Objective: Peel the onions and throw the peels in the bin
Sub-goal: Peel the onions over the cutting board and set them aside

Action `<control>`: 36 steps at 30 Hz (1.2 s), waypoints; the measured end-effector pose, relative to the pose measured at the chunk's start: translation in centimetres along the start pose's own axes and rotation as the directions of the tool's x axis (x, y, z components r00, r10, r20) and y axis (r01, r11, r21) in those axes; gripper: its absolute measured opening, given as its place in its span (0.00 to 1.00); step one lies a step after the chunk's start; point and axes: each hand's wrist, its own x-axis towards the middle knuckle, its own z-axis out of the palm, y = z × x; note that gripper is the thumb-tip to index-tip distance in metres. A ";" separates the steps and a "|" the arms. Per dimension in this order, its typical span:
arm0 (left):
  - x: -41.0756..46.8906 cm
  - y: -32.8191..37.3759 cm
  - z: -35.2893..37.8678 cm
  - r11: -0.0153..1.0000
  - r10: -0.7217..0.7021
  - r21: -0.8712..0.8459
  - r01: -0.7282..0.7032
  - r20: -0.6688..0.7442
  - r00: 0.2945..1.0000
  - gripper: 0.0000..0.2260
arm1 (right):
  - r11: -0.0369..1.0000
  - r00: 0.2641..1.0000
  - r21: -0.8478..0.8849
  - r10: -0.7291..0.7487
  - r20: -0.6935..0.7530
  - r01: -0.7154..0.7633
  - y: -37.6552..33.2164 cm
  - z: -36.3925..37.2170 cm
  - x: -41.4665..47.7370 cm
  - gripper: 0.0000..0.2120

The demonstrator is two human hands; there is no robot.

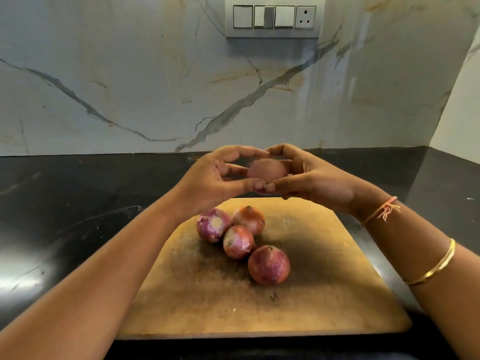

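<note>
Both hands hold one reddish onion (266,169) in the air above the far edge of the wooden cutting board (337,294). My left hand (215,178) curls round its left side, thumb underneath. My right hand (309,178) curls round its right side, and the two thumbs meet at the onion's lower front. Several more onions lie on the board: one with a cut pale end (213,224), one behind it (249,219), one in the middle (237,241) and a larger one nearest me (268,265). No bin is in view.
The board lies on a black stone counter (78,203) that runs to a marble backsplash (155,87). A switch panel (274,16) with a socket is mounted high on the wall. A white side wall (462,113) closes the right corner.
</note>
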 end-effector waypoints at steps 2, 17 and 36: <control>0.0 -0.2 -0.1 0.999 0.014 0.041 -0.014 0.000 1.000 0.19 | 1.000 1.000 -0.001 0.000 0.010 0.000 0.5 0.1 0.3 0.28; -0.2 -1.2 0.0 0.991 0.071 0.124 -0.054 -0.142 0.987 0.06 | 0.978 0.998 0.203 -0.033 -0.059 0.045 1.5 0.8 -0.2 0.24; -1.1 -0.5 0.5 0.923 0.115 0.385 -0.007 -0.259 0.959 0.16 | 0.929 0.999 0.370 0.005 -0.033 0.008 2.2 1.7 0.3 0.18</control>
